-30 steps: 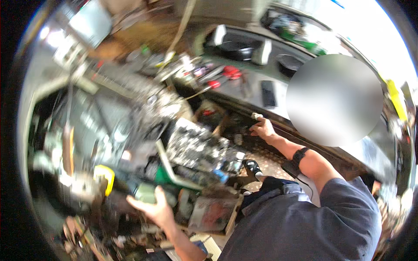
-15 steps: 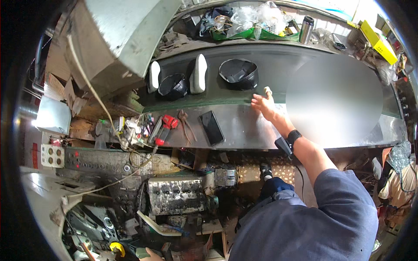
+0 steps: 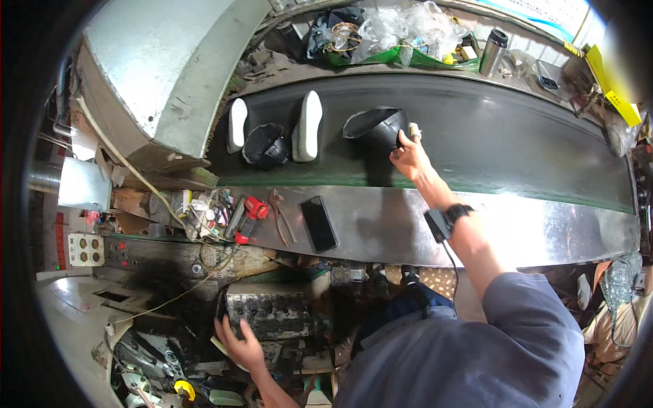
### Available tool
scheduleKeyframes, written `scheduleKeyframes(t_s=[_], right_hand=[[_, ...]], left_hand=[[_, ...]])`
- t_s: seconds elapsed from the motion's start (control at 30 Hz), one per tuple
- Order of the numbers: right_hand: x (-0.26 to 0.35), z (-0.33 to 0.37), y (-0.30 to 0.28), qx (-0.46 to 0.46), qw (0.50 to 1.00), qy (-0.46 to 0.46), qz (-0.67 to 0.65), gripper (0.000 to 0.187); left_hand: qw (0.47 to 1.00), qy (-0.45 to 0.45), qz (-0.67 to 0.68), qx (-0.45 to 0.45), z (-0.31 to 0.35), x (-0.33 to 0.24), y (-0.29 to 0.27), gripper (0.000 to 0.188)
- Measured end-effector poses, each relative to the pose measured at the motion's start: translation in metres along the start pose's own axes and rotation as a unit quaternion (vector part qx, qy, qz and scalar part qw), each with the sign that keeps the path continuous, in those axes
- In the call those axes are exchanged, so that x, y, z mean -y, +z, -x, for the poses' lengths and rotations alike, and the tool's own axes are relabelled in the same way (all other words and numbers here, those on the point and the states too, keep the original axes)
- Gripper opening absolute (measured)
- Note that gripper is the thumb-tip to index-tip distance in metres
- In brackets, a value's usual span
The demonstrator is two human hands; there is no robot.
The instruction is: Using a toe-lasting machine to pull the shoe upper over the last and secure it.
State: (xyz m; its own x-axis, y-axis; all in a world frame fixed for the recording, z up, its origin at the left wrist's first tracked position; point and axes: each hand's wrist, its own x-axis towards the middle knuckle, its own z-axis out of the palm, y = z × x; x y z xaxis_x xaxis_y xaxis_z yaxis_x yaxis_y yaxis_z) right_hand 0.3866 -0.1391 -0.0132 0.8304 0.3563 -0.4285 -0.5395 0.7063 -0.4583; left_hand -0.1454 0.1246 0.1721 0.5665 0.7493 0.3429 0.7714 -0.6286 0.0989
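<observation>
On the dark conveyor belt point(image 3: 517, 149), my right hand point(image 3: 413, 160) closes on the right edge of a black boot upper point(image 3: 381, 128). The upper tilts, its open mouth toward the far left. White wrapping covers one finger of that hand. Farther left lies another black upper point(image 3: 265, 145), between two upturned pieces with white soles, one sole point(image 3: 237, 125) on its left and the other sole point(image 3: 309, 126) on its right. My left hand point(image 3: 241, 343) is low at the left, fingers spread, holding nothing, over dark machinery.
A metal ledge point(image 3: 388, 224) along the belt's near edge carries a phone point(image 3: 320, 224), pliers point(image 3: 279, 216) and a red-handled tool point(image 3: 253, 209). A large metal hood point(image 3: 156, 75) stands at the left end. Behind the belt are a steel flask point(image 3: 494, 53) and plastic bags point(image 3: 435, 30).
My right hand has gone from outstretched fingers to gripping the black upper, which has tilted. My left hand has risen further into view from the lower edge. The whole view has shifted slightly.
</observation>
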Motion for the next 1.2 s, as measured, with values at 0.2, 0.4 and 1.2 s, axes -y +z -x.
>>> scheduleKeyframes(t_s=[0.2, 0.4, 1.2], right_hand=[[0.018, 0.184, -0.065, 0.097, 0.992, 0.024, 0.073, 0.076], [-0.005, 0.292, -0.124, -0.043, 0.989, 0.136, -0.027, 0.064], [-0.007, 0.333, -0.088, -0.142, 0.982, 0.102, -0.066, 0.046]], left_hand=[[0.944, 0.127, 0.284, 0.109, -0.050, -0.126, 0.086, 0.035], [0.800, 0.294, 0.469, 0.233, -0.038, -0.292, 0.192, 0.019], [0.969, 0.177, 0.135, 0.108, -0.196, -0.364, 0.363, 0.092]])
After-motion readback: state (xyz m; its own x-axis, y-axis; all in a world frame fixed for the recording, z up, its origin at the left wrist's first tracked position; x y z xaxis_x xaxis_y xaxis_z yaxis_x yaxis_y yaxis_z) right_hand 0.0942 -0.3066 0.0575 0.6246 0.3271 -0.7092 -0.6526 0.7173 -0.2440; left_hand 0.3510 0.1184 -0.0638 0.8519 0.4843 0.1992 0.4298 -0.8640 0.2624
